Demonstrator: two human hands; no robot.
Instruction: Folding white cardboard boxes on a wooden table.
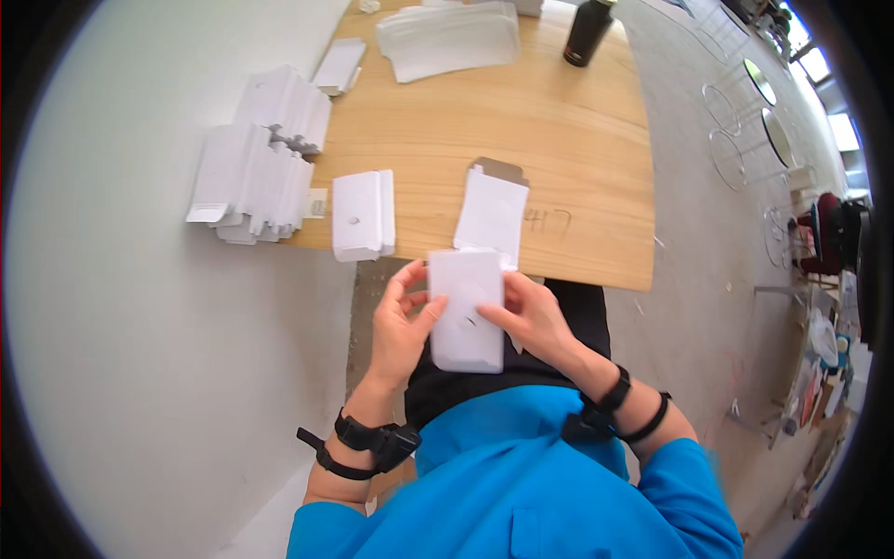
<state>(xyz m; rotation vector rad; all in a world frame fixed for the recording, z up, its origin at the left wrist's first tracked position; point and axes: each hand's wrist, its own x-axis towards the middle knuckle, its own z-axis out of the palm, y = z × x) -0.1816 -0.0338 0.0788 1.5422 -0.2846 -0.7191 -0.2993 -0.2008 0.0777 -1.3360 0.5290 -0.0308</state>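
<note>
Just off the table's near edge, a flat white carton [468, 307] with a small dark mark is held above my lap. My left hand [402, 321] grips its left side, thumb on the face and fingers along the edge. From the right, my right hand [531, 315] closes on the opposite side with its thumb on the face. Right behind it, an unfolded white carton [494, 212] with a grey-brown flap lies on the table. Further left lies a white folded carton [359, 216] with a small hole, beside the table's near edge.
Stacks of flat white cartons [256, 172] stand at the wooden table's [577, 140] left edge by the wall [140, 279]. One small white carton stack [340, 65] lies behind them. White sheets [449, 39] and a black bottle [589, 34] are at the far side. Stools [778, 138] stand off right.
</note>
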